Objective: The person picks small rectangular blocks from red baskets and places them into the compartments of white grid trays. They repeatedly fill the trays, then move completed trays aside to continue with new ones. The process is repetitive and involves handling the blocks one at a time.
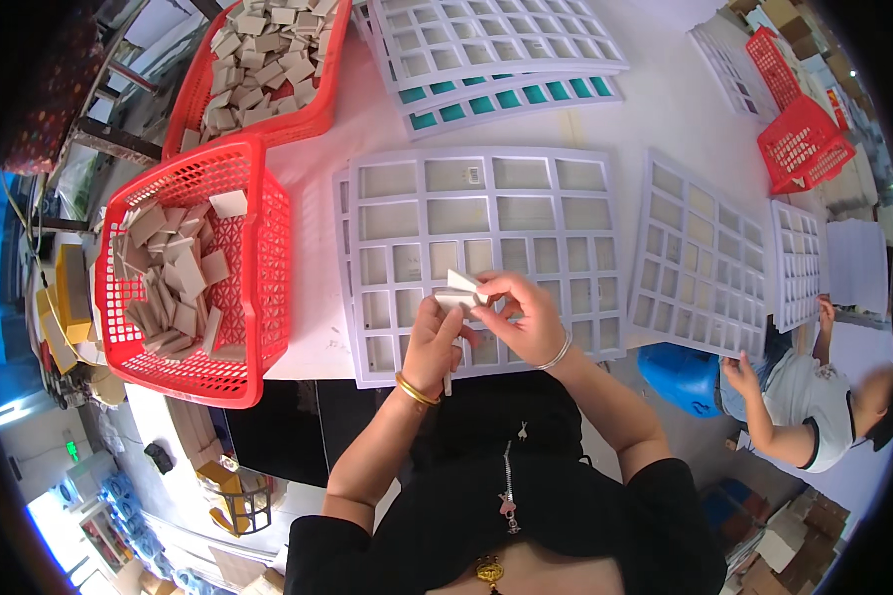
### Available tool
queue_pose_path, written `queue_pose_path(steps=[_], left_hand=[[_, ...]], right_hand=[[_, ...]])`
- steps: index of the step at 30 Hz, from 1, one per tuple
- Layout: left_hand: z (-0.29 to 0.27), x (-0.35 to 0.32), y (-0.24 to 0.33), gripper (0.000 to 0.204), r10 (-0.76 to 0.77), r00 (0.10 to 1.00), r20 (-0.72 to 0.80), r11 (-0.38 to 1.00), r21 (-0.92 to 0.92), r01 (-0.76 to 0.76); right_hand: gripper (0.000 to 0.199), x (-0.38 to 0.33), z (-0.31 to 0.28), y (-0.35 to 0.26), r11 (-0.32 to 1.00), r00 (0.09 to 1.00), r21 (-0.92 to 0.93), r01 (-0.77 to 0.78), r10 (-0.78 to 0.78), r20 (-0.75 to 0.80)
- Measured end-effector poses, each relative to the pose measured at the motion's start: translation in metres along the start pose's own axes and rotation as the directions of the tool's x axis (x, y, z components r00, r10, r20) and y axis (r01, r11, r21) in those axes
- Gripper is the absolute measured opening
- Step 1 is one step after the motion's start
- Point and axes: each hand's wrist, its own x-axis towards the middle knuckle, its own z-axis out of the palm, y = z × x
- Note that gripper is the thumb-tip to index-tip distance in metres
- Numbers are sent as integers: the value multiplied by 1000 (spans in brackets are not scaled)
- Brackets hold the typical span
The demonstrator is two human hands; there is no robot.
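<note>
Both my hands are over a white lattice frame [587, 243] with rows of rectangular openings, which lies on top of another on the table. My left hand [433, 342] is closed with small pale tiles in its fingers. A whitish edge also pokes out beneath that hand, too small to make out. My right hand [526, 315] pinches a pale tile [463, 283] between thumb and fingertips, touching the ones at my left fingers. To the left stands a red plastic basket [276, 268], partly filled with loose beige tiles [181, 260].
A second red basket [322, 111] heaped with tiles stands farther back left. Stacked white frames [506, 69], some with green showing through, lie at the far side. At right are more frames [700, 248], red baskets [802, 149] and another person [804, 402] beside a blue stool [677, 377].
</note>
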Motion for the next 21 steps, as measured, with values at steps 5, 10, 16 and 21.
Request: queue_pose_path(steps=[5, 10, 16, 21], left_hand=[[-25, 10, 0, 10, 278, 954, -111, 956, 125, -264], [-51, 14, 32, 9, 463, 869, 175, 240, 919, -313], [-37, 25, 39, 10, 338, 907, 249, -34, 967, -253], [-37, 44, 35, 14, 223, 939, 261, -45, 965, -257]], right_hand=[[23, 0, -9, 13, 998, 991, 61, -7, 15, -130], [19, 4, -25, -3, 955, 985, -245, -169, 167, -31], [19, -2, -23, 32, 929, 992, -367, -57, 95, 86], [17, 7, -21, 25, 918, 975, -380, -112, 175, 134]])
